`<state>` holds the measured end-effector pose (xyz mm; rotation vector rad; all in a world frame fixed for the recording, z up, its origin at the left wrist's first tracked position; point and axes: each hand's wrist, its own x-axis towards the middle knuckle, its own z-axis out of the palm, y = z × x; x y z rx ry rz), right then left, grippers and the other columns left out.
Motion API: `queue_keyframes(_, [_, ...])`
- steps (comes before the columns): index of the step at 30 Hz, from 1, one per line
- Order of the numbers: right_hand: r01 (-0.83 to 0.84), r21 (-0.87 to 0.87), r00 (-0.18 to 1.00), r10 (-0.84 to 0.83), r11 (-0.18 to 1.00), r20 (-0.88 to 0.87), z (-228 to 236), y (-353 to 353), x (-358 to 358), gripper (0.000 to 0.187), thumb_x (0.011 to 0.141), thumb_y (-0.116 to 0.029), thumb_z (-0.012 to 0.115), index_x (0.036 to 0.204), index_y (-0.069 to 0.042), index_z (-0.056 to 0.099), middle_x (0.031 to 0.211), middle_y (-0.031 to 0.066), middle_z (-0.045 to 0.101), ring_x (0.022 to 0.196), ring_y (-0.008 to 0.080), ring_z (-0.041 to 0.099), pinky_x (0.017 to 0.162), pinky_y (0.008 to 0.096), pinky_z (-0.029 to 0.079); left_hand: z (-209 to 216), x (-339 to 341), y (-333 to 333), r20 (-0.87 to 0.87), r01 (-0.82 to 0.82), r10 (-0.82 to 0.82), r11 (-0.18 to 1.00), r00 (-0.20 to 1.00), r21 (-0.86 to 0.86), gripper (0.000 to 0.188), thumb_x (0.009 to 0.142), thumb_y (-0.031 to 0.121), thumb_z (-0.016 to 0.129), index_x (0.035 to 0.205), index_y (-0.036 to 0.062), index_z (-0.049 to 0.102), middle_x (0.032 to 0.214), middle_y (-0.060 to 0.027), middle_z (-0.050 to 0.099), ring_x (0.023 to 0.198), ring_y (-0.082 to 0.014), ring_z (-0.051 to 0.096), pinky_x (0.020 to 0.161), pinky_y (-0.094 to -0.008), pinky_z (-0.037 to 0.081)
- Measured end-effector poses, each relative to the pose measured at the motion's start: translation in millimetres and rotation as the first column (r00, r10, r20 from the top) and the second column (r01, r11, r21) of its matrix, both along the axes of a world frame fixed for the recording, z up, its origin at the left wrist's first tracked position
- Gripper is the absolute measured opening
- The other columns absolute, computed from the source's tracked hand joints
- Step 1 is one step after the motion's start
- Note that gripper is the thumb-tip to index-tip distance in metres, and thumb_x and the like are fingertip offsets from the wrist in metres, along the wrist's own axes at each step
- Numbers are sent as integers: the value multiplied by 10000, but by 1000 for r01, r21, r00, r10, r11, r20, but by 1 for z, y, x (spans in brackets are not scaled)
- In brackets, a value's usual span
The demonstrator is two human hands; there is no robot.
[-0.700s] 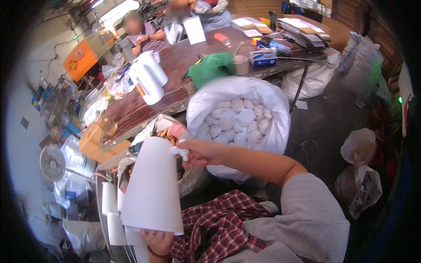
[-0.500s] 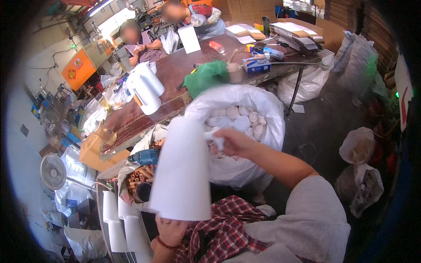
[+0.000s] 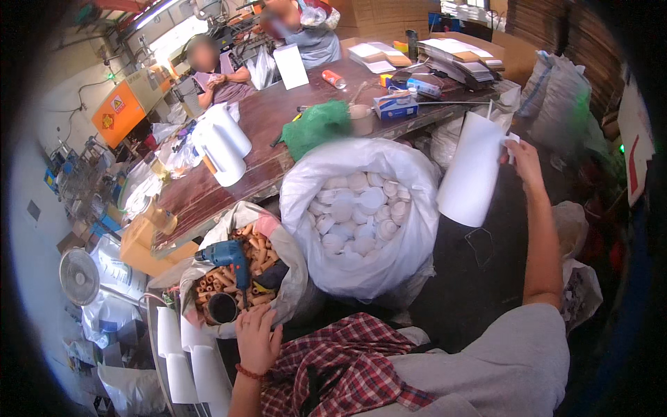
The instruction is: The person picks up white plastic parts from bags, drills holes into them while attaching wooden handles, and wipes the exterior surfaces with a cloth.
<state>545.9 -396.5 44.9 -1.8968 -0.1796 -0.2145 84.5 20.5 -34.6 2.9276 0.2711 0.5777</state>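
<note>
My right hand [image 3: 522, 158] is stretched out to the right, closed on a small white piece at the upper edge of a large white paper-like cylinder [image 3: 472, 170]. The cylinder hangs tilted beside a big white plastic sack of pale round discs [image 3: 358, 201]. My left hand [image 3: 257, 337] holds nothing, its fingers extended, just below the sack of brown tubes [image 3: 260, 254]. On those tubes lies a blue power drill [image 3: 226, 254], next to a dark round cup [image 3: 222, 307]. Several white cylinders [image 3: 182, 379] hang in a rack left of my left hand.
A long dark red table [image 3: 267, 146] crosses behind the sacks, bearing white rolls [image 3: 221, 142], a green mesh bag [image 3: 316, 128] and a blue box [image 3: 396, 104]. Two people are at its far side. A fan [image 3: 80, 274] stands at left; filled sacks [image 3: 559, 97] stand at right.
The white cylinder has moved from in front of me to the far right in my right hand. My left hand has let go of its lower end. The discs and drill are now uncovered.
</note>
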Motion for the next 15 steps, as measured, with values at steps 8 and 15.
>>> queue_keyframes(8, [-200, -420, 793, -106, 885, -600, -195, -153, 58, 196, 717, -165, 658, 730, 26, 617, 569, 103, 588, 410, 153, 507, 381, 300, 409, -13, 12, 14, -181, 40, -62, 992, 982, -123, 308, 772, 170, 651, 1055, 70, 583, 1071, -100, 584, 1008, -283, 532, 879, -388, 363])
queue_keyframes(15, [275, -588, 891, -431, 760, -141, -194, -206, 135, 344, 669, -214, 712, 844, 61, 603, 742, 203, 613, 656, 318, 632, 590, 420, 534, -32, -23, 41, -320, -90, 13, 970, 947, -226, 316, 779, 219, 647, 1050, 70, 585, 998, -110, 607, 937, -312, 564, 812, -409, 404])
